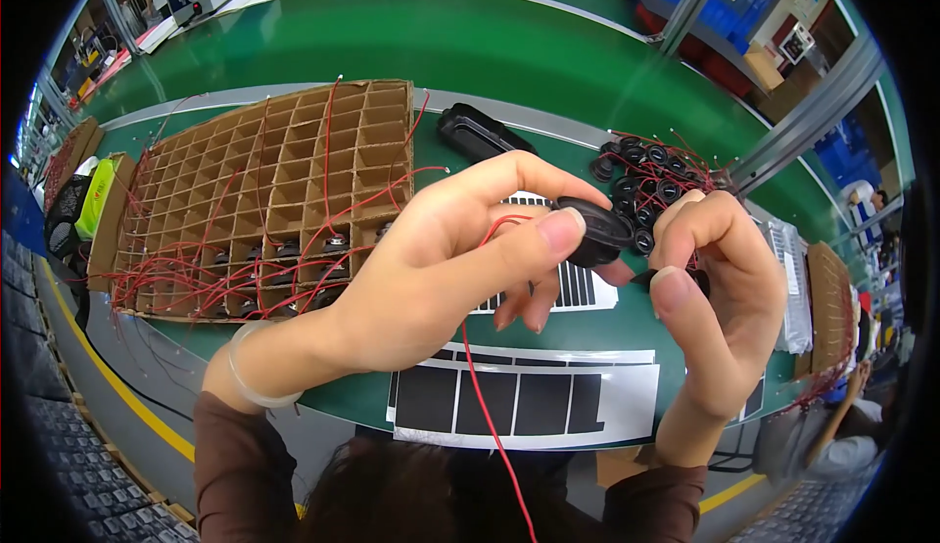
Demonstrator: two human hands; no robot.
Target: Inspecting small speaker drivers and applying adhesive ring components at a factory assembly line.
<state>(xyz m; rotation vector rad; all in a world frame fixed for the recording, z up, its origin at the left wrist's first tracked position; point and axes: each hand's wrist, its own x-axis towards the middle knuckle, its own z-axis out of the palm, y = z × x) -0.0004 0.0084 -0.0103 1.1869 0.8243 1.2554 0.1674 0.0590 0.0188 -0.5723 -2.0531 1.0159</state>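
Head view: the left hand [421,269] has its grip closed on a black oval part [599,235], held up over the tabletop [627,332]. The part lies at the fingertip end of this grip, thumb pressed on its near face, index finger over its upper edge; the other fingers are partly hidden behind it. A red wire [494,416] runs from near the left fingers and hangs down past the table edge. Right hand [734,288]: thumb and curled index finger pinch a thin black piece [642,277], only its tip clearly visible. This piece sits just right of and below the oval part; contact between the two cannot be told. Beneath the hands, a striped sheet [592,293] lies farther off and a white sheet with black rectangles [490,401] nearer the person. Left: a divided cardboard box [392,95], its near cells holding black parts with red leads. Beyond the right hand: a pile of black wired parts [651,166]. A black elongated object [480,132] lies between box and pile.
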